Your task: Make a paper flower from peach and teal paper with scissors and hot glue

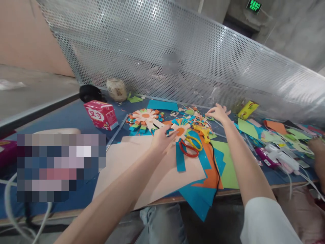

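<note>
My left hand (pixel 164 138) is closed on the edge of a paper flower (pixel 181 130) with an orange centre, pale petals and blue and green strips behind. Over the heap of paper scraps (pixel 194 113), my right hand (pixel 218 112) has its fingers apart, and I see nothing held in it. Between the hands lie a yellow glue gun (pixel 203 131) and scissors with red and yellow handles (pixel 189 153). A larger layered paper flower (pixel 145 116) rests behind my left hand. Beneath the left forearm is a large pale paper sheet (pixel 122 162). A blue paper strip (pixel 180 159) lies near the scissors.
A pink box (pixel 101 114) stands at the left. Blue, orange and green sheets (pixel 230 166) overhang the front edge. A black cord (pixel 216 166) crosses them. Behind rises a perforated metal screen (pixel 142 47). At the right are a yellow box (pixel 248 109) and another person's hand (pixel 317 150).
</note>
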A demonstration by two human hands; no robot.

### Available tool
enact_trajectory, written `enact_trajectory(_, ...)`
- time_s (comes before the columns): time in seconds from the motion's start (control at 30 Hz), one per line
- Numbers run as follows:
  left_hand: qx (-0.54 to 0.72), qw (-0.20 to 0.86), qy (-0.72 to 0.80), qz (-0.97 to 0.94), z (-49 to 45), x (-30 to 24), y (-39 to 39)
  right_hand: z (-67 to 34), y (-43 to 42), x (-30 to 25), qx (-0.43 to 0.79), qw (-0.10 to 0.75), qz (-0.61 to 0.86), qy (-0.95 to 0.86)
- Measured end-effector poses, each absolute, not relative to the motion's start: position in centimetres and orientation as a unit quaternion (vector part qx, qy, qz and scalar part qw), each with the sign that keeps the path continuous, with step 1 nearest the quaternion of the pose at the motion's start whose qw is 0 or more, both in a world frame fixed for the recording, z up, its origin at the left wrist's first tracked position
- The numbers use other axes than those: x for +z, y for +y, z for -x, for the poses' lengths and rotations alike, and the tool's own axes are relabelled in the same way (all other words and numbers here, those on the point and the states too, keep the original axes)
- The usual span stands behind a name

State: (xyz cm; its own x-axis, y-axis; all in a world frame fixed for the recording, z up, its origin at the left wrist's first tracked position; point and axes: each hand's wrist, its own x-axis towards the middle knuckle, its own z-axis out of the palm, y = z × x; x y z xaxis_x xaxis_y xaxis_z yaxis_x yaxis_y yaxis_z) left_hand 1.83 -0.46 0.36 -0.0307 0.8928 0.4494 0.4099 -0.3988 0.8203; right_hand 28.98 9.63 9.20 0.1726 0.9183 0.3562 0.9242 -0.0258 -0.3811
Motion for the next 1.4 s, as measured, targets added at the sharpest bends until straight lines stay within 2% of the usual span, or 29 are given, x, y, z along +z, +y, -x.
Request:
enact_trajectory(0.1, 0.506, 0.253, 0.491, -0.663, -2.0, 0.5, -0.5, -30.0, 11.5, 9.3, 0.094, 0.323, 0.638, -0.692)
enact_trajectory(0.2, 0.499, 0.253, 0.488, -0.670, -2.0, 0.3, -0.4, -30.8, 13.1, 9.0, 0.154, 0.368, 0.622, -0.674)
enact_trajectory(0.4, 0.494, 0.253, 0.479, -0.680, -2.0, 0.6, -0.6, -30.6, 13.8, 8.8, 0.228, 0.344, 0.619, -0.668)
enact_trajectory(0.53, 0.489, 0.311, 0.457, -0.675, -1.8, 1.8, -1.2, -29.7, 12.9, 9.4, 0.308, 0.383, 0.540, -0.683)
enact_trajectory(0.63, 0.400, 0.325, 0.459, -0.724, -1.5, 1.9, -1.2, -28.5, 11.7, 10.1, 0.334, 0.420, 0.479, -0.694)
enact_trajectory(0.73, 0.350, 0.254, 0.496, -0.753, -0.9, 1.4, -0.9, -26.7, 9.9, 11.0, 0.331, 0.448, 0.448, -0.700)
enact_trajectory(0.87, 0.455, 0.089, 0.540, -0.703, 0.0, 1.6, -1.0, -23.4, 6.3, 12.3, 0.349, 0.447, 0.434, -0.700)
enact_trajectory(0.93, 0.499, 0.054, 0.515, -0.694, -0.1, 2.1, -1.3, -21.7, 4.3, 12.9, 0.354, 0.440, 0.423, -0.709)
enact_trajectory(1.0, 0.522, 0.104, 0.466, -0.707, -1.0, 2.6, -1.5, -20.3, 2.6, 13.4, 0.367, 0.426, 0.413, -0.717)
enact_trajectory(1.17, 0.512, 0.422, 0.317, -0.677, -4.4, 4.0, -0.8, -18.5, 0.0, 14.5, 0.402, 0.401, 0.394, -0.723)
enact_trajectory(1.23, 0.489, 0.508, 0.281, -0.652, -4.7, 4.9, -0.6, -18.7, -0.4, 14.8, 0.399, 0.410, 0.398, -0.717)
enact_trajectory(1.33, 0.507, 0.529, 0.281, -0.620, -3.3, 7.1, -1.0, -19.6, -0.8, 15.1, 0.387, 0.428, 0.421, -0.700)
enact_trajectory(1.4, 0.551, 0.473, 0.309, -0.614, -1.8, 8.8, -1.6, -20.2, -1.2, 15.1, 0.386, 0.436, 0.434, -0.688)
